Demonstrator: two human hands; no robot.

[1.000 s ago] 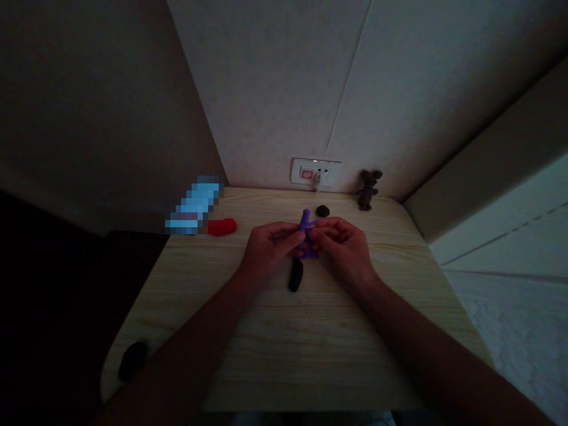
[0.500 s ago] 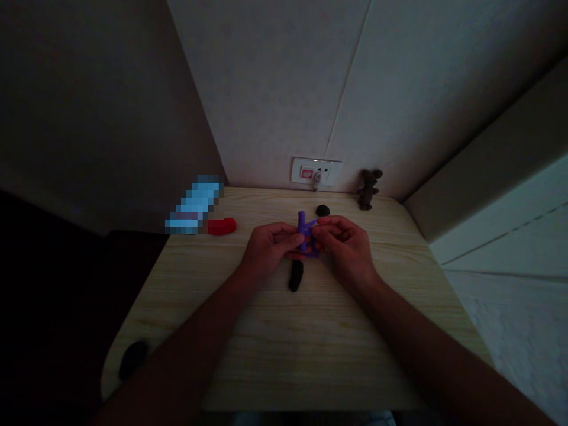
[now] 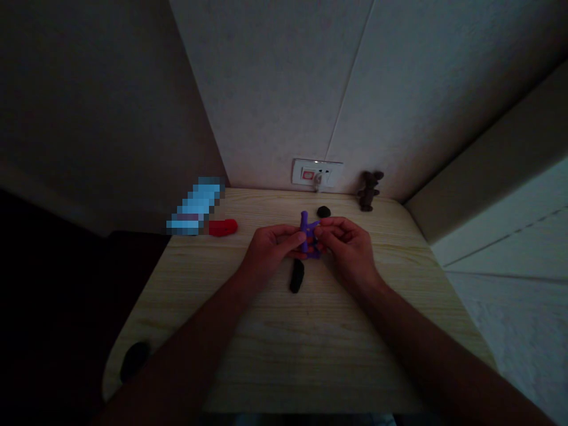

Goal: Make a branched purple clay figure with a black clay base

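A purple modelling-clay piece [image 3: 304, 225], made of a long upright roll with thin rungs off its right side, is held between my hands above the table. My left hand [image 3: 273, 242] pinches the long roll between thumb and fingers. On the other side, my right hand [image 3: 348, 241] has thumb and forefinger closed on the rungs' right ends; its fingers hide part of the piece. Just below the hands lies a black elongated lump [image 3: 297, 276]. A smaller black lump [image 3: 323, 211] sits behind them.
A small brown figure with round ears [image 3: 368, 191] stands at the table's back right. At the back left are a red lump [image 3: 224, 227] and a blurred-out bright object [image 3: 195, 207]. A black oval lump [image 3: 134, 361] lies front left. The wall carries a socket plate [image 3: 317, 173].
The purple piece has tilted slightly, so the gaps between its rungs show more. Both hands keep their grip in nearly the same place.
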